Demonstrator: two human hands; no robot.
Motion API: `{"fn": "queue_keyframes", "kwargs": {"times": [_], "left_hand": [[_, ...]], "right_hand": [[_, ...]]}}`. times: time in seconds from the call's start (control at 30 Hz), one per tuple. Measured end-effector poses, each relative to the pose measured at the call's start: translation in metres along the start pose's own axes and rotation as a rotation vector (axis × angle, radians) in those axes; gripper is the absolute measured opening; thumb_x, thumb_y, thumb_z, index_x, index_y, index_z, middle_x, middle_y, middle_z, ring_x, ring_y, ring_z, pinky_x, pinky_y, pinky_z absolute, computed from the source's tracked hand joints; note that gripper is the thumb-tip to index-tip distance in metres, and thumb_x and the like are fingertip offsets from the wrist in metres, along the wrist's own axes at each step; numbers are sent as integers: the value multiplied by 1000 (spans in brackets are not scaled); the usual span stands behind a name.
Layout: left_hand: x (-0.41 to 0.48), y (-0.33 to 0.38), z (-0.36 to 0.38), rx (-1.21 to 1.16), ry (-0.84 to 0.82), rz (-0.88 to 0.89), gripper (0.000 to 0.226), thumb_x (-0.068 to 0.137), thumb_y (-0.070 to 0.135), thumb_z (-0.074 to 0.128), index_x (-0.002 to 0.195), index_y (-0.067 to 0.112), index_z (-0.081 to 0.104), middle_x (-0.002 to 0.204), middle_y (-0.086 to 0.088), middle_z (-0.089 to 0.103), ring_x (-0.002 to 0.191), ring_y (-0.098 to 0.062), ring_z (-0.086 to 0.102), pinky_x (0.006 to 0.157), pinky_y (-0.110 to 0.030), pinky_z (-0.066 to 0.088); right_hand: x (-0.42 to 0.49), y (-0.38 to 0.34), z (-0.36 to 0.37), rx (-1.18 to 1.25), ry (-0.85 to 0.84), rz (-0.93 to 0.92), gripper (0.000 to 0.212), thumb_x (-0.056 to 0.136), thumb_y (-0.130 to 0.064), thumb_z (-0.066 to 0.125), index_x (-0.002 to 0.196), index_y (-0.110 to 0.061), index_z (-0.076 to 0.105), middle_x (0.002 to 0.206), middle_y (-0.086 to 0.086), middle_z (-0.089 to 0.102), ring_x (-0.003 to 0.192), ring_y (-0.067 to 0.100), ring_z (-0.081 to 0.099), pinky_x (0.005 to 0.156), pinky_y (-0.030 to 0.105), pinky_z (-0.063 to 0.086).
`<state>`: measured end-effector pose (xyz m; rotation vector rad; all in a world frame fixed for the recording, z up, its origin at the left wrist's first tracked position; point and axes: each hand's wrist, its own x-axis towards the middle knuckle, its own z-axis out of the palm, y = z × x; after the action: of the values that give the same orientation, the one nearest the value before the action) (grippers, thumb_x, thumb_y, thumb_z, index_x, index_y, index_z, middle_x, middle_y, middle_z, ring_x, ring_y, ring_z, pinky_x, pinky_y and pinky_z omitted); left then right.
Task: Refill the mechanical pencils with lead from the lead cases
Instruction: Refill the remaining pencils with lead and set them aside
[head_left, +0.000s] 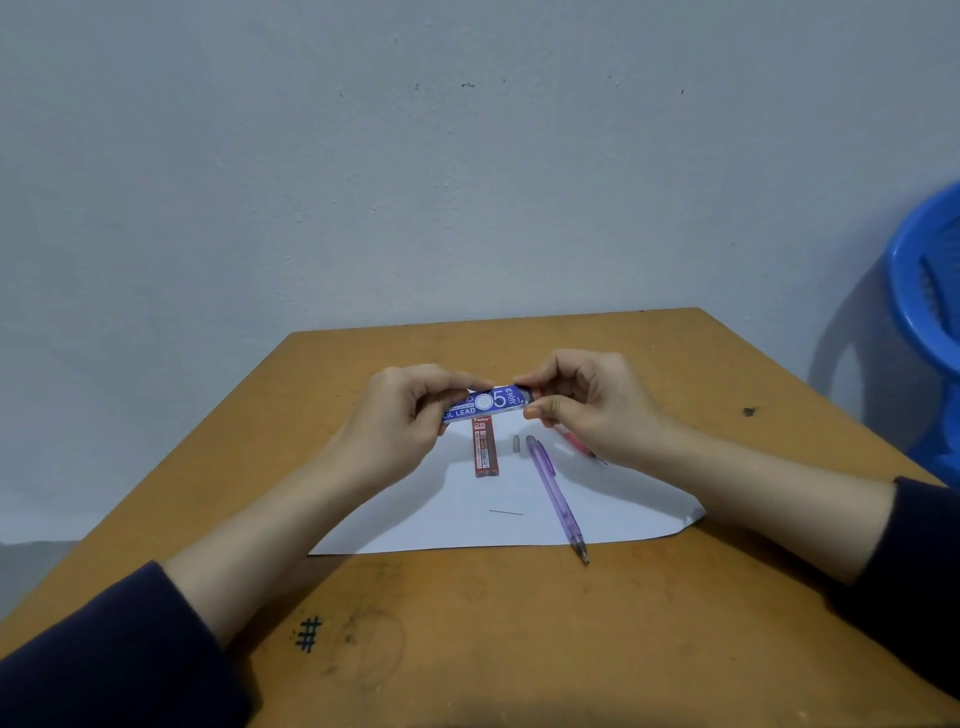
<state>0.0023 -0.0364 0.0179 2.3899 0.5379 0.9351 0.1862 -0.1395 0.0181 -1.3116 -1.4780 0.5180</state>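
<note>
Dark sleeves enter at the lower left (104, 660) and lower right (924, 561) corners of the frame. A hash mark (308, 634) is inked on the brown bench (519, 649), lower centre-left. A white sheet of paper (467, 530) lies at centre. The purple mechanical pencil (556, 493) lies diagonally on it, its tip past the near edge and resting on the bench. A single loose lead (506, 513) lies on the paper, left of the pencil. Further back, the red lead case (484, 447) lies flat on the paper, with a small grey cap (516, 442) just beside the purple pencil's far end. A pink pencil (579, 446) is largely hidden beneath the right hand (592, 405). The blue lead case (488, 402) is held above the paper, roughly level: the left hand (400, 415) grips its left end with curled fingers, and the right hand pinches its right end between thumb and fingers. Behind stands a pale wall (467, 156); a blue plastic chair (930, 301) is at the right edge.
</note>
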Motion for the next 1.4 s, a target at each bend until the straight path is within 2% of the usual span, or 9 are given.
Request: {"fn": "queue_keyframes", "kwargs": {"times": [0.07,0.37,0.53,0.67,0.77,1.03,1.1,1.23,1.4], "left_hand": [[0,3,-1,-4,3,1,44,87,-17,46,104,14,73,79,15,63,66,10,56,57,-4,37],[-1,5,0,1,2,-31,49,86,-17,44,104,18,73,83,13,66,70,8,59,60,-5,40],[-1,9,-1,-58,-13,-110,46,90,-13,44,99,21,73,82,6,70,62,5,57,57,-10,39],[0,10,3,-192,44,-164,53,92,-9,44,86,36,71,68,-10,65,57,-13,44,57,-28,34],[-1,17,8,-329,106,-218,44,95,-4,46,85,30,72,64,-5,60,54,-9,44,57,-27,39],[-8,30,22,-555,162,-254,18,93,4,56,86,13,70,61,7,64,49,-8,51,49,-19,43],[-9,30,23,-545,152,-266,16,92,7,58,87,14,71,70,6,69,60,-8,61,60,-23,51],[-10,30,25,-593,119,-342,20,97,15,52,97,17,72,97,1,74,94,-13,67,91,-34,53],[-6,38,21,-952,137,-563,33,101,23,40,104,3,66,112,-15,68,108,-27,64,95,-34,50]], "right_hand": [[-1,0,-1,15,-10,3,18,82,16,59,93,3,64,70,2,62,51,-3,55,49,8,41],[0,-2,-3,60,-28,47,26,84,15,56,83,-10,64,78,8,64,65,11,58,52,13,46],[3,7,-8,35,-14,22,38,87,6,59,79,-29,73,89,26,66,86,51,59,73,61,50],[4,7,-5,367,7,83,21,79,8,62,87,-9,72,78,11,69,72,21,61,69,28,54],[2,7,4,624,-10,142,23,65,3,70,84,-10,75,79,10,66,74,18,57,69,23,50],[-7,1,18,469,157,89,25,62,-20,77,87,-16,72,72,2,61,64,14,46,59,25,39],[-9,-3,18,488,188,47,25,66,-21,76,90,-18,72,79,2,67,69,19,50,62,29,44],[-12,-11,17,396,280,-26,23,81,-18,68,104,-18,65,104,2,71,101,22,66,92,47,51],[-12,-7,12,-28,306,-275,29,87,-16,62,114,-27,61,102,-7,66,100,7,61,80,24,49]]}}
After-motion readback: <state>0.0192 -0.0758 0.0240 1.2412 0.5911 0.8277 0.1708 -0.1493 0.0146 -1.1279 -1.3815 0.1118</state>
